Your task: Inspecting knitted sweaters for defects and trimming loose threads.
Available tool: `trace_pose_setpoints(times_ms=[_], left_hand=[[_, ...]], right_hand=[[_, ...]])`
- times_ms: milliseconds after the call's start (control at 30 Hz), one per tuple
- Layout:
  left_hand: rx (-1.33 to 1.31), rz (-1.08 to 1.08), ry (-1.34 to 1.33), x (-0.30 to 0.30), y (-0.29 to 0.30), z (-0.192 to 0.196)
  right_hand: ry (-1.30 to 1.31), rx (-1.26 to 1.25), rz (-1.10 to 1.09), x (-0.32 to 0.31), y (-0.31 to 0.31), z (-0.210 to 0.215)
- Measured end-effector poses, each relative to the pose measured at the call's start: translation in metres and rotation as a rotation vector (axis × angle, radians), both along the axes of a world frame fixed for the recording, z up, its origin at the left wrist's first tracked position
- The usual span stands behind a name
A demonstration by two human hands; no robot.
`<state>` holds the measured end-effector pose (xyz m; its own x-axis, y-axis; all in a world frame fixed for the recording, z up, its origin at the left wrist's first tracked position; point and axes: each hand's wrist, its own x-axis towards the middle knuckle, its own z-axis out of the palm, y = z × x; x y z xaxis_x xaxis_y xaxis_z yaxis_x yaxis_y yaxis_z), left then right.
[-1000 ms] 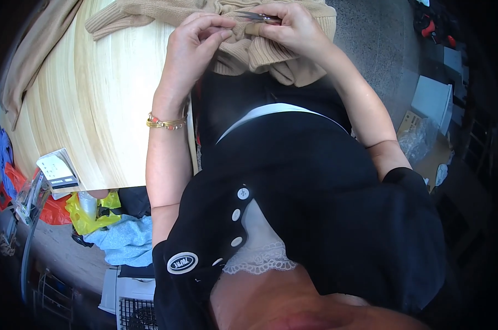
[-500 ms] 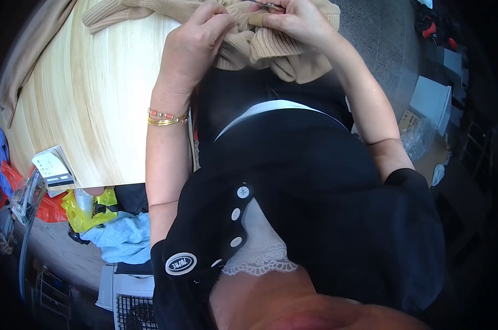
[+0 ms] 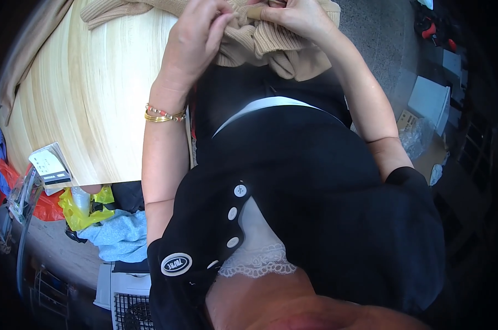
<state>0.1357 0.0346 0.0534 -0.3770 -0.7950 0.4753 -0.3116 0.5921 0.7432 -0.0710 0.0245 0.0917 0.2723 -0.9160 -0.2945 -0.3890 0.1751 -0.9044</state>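
Note:
A beige ribbed knit sweater lies bunched across my lap and the table's edge at the top of the view. My left hand is over its left part, fingers curled and thumb bent toward them. Whatever is pinched at those fingertips is too small to make out. My right hand grips the knit from the right, its thumb, wrapped in a tan cover, pressed on the fabric. The upper edge of the picture cuts off some right fingers and anything they hold there.
The pale wooden table is on my left, with a small booklet near its corner. Below are a yellow plastic bag, a light blue cloth and a white fan-like appliance. White boxes stand right.
My left hand has shifted slightly up and its thumb has moved off the curled fingers. The thin metal tool seen at my right fingers before no longer shows clearly.

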Motion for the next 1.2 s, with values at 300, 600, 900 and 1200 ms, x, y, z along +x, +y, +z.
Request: trace_pose_setpoints(times_ms=[300,600,900,1200], left_hand=[[0.719,0.088,0.099,0.004,0.009,0.005],[0.848,0.070,0.336,0.001,0.009,0.004],[0.894,0.059,0.457,0.000,0.008,-0.005],[0.872,0.079,0.462,-0.001,0.007,-0.013]], right_hand=[[0.014,-0.166,0.006,-0.004,0.003,-0.003],[0.313,-0.407,0.033,0.008,0.018,0.030],[0.652,-0.843,0.209,0.015,0.026,0.059],[0.477,-1.100,0.220,0.026,0.024,0.067]])
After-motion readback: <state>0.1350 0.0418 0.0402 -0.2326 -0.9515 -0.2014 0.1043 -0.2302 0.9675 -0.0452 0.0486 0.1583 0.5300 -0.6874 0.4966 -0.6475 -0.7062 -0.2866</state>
